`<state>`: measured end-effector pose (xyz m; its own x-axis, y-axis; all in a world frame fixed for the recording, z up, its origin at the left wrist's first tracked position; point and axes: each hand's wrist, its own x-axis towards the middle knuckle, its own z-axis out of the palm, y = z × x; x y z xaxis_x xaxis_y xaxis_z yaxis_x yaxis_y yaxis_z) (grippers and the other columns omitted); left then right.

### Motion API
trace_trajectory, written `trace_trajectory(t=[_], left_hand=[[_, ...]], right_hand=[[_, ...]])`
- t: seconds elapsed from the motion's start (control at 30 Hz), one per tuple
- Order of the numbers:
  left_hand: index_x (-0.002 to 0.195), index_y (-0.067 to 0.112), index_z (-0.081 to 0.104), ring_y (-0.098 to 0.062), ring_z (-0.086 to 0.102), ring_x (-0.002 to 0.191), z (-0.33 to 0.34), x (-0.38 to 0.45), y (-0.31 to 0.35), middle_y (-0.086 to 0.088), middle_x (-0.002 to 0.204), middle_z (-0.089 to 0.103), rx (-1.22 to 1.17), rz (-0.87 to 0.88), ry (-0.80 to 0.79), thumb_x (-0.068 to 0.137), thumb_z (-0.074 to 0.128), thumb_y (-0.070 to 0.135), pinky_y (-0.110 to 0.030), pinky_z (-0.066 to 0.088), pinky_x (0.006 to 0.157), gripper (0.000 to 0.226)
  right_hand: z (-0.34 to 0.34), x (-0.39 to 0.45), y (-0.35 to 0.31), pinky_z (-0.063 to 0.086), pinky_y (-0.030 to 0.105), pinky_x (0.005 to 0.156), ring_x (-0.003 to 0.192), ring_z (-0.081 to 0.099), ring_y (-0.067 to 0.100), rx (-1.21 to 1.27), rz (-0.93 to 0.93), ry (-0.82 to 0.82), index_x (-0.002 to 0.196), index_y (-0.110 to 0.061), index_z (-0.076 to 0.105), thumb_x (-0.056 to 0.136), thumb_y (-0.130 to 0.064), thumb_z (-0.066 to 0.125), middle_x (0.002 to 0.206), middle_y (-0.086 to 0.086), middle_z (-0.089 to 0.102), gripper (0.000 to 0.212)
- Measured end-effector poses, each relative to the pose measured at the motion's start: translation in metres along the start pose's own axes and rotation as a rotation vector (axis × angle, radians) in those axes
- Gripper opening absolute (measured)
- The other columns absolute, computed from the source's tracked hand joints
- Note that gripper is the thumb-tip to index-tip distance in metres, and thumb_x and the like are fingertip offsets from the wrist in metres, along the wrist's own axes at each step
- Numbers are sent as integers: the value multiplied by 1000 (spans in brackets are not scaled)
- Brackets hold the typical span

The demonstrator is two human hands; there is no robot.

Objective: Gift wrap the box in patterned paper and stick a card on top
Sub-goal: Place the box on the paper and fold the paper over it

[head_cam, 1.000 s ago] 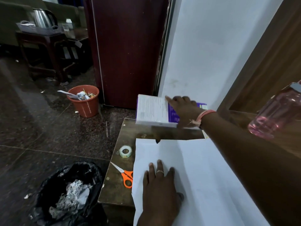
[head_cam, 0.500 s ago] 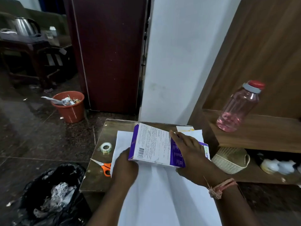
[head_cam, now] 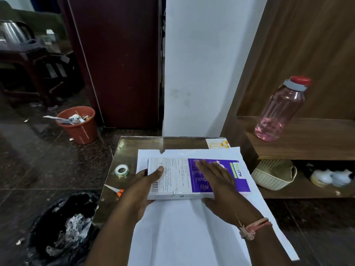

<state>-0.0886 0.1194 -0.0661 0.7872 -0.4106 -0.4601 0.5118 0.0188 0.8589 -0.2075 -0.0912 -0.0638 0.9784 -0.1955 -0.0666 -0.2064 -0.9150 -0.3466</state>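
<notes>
Since half a second ago we have brought the flat white-and-purple cardboard box point(head_cam: 194, 177) down from its tilted, lifted pose, and it now lies level on the large white sheet of wrapping paper point(head_cam: 184, 227), whose plain side faces up. From the head camera, our only view, our left hand point(head_cam: 142, 189) grips the box's near left corner, thumb curled over the printed top and the other fingers hidden under or behind the edge. Our right hand point(head_cam: 217, 181) lies flat on the purple half of the lid with fingers straight and relaxed, pressing rather than clutching. Just left of our left thumb, off the paper, sits a clear roll of sticky tape point(head_cam: 121, 170); nearer us, beside our left wrist, the orange-handled scissors point(head_cam: 116, 190) peek out on the glossy brown wooden table point(head_cam: 134, 144). Beyond our right fingertips, past the paper's far edge, lies a small white card with yellow decoration point(head_cam: 218, 144). We judge the task to be at its start: the paper is spread and the box placed towards its far end, but no side is folded over, no tape is applied, and the card is untouched. Folding, taping the seam and ends, and sticking the card all remain.
</notes>
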Motion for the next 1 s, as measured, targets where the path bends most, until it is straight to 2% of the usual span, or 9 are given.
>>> trace_trajectory(t=[0.07,0.13,0.2,0.23,0.33,0.53,0.67,0.87,1.0], left_hand=[[123,21,70,-26,71,113,-3,1,0,-3,113,78,-26,7,-3,95,69,32,-56,49,106,30],[123,21,70,-26,70,113,-5,3,0,-3,113,78,-50,17,15,97,66,33,-54,50,105,29],[123,20,69,-26,71,112,-5,3,0,-3,113,78,-66,21,12,99,63,33,-53,50,105,28],[123,20,70,-26,71,112,-3,1,0,-4,112,78,-66,20,4,100,62,33,-53,50,106,27],[118,19,71,-28,71,111,2,-2,1,-4,110,78,-60,16,7,101,59,36,-55,48,108,27],[123,26,69,-23,69,116,1,-2,0,0,117,77,-96,139,30,107,45,41,-53,45,110,32],[135,34,63,-19,64,124,2,2,-9,7,128,72,-74,217,89,106,42,50,-55,41,114,39],[140,32,60,-18,64,125,5,2,-9,6,132,70,-34,258,39,108,36,45,-53,42,113,42],[142,36,57,-19,63,127,9,-1,-9,7,135,68,-27,255,-1,108,36,49,-56,43,112,42]], right_hand=[[8,-12,11,10,38,125,155,-5,11,137,52,124,155,-47,3,86,-53,71,167,-18,0,97],[15,-25,26,32,46,120,154,11,16,375,167,337,155,-44,18,77,-66,71,165,-12,13,97],[17,-30,34,55,48,99,144,35,21,671,332,489,153,-39,27,75,-64,70,156,-8,30,93],[15,-30,35,60,43,90,136,46,21,780,385,522,152,-37,29,78,-61,68,150,-6,39,88],[9,-31,36,57,28,79,110,64,11,967,467,565,150,-29,39,89,-50,62,133,-4,57,69],[5,-26,49,57,34,82,105,71,12,1138,415,678,115,-33,66,96,-30,63,109,-8,74,20],[5,-14,48,58,28,74,98,72,6,1256,393,735,116,-29,66,100,-20,60,104,-8,76,19],[7,1,53,53,38,91,104,69,17,1378,409,785,117,-22,68,100,-1,55,118,5,73,30],[5,2,56,53,31,80,100,70,17,1407,405,825,109,-25,69,99,-3,57,115,5,74,27]])
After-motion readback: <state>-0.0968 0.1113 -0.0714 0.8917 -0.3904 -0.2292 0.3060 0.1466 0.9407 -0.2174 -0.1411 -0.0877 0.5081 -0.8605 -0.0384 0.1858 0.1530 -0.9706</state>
